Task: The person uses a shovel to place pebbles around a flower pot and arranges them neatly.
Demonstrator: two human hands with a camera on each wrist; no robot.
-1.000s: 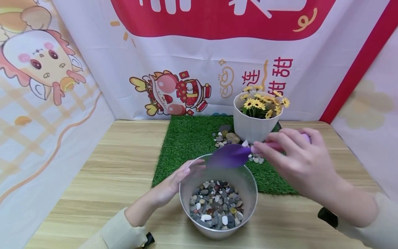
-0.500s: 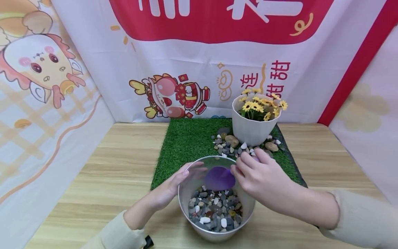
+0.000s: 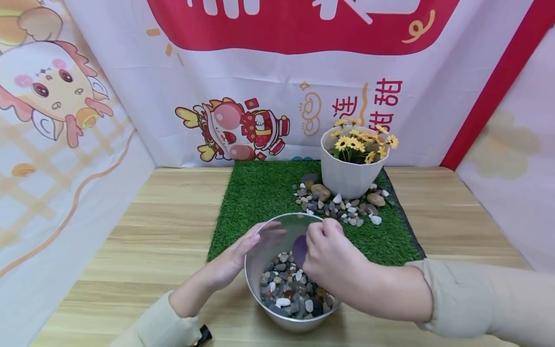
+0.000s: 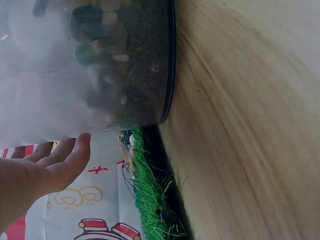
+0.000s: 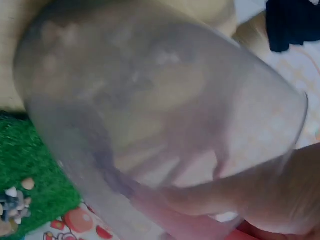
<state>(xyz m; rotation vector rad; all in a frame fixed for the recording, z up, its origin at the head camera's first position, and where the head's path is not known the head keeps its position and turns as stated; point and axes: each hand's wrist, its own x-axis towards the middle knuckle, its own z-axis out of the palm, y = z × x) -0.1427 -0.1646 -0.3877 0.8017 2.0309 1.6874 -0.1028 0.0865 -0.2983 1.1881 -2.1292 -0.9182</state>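
A clear plastic bucket [image 3: 295, 324] stands near the front of the table, its bottom covered with mixed pebbles [image 3: 288, 289]. My left hand [image 3: 231, 258] rests against the left side of the bucket from outside; in the left wrist view its fingers [image 4: 75, 157] lie extended along the wall. Inside the right part of the rim, my right hand [image 3: 336, 262] grips a purple garden trowel [image 3: 300, 250] with the blade pointing down. The right wrist view shows the trowel's pink handle [image 5: 172, 215] blurred through the wall. The blade's tip is hard to make out at the pebbles.
Behind the bucket lies a green turf mat [image 3: 256, 193]. A white pot [image 3: 347, 178] with yellow flowers [image 3: 357, 143] stands on it, with loose stones [image 3: 347, 207] around its base. The wooden table [image 3: 143, 250] meets printed cloth walls [image 3: 269, 72] at the back.
My right hand has brought the trowel left and down from above the rim into the bucket, turning the handle more upright. The left hand has stayed at the bucket's side.
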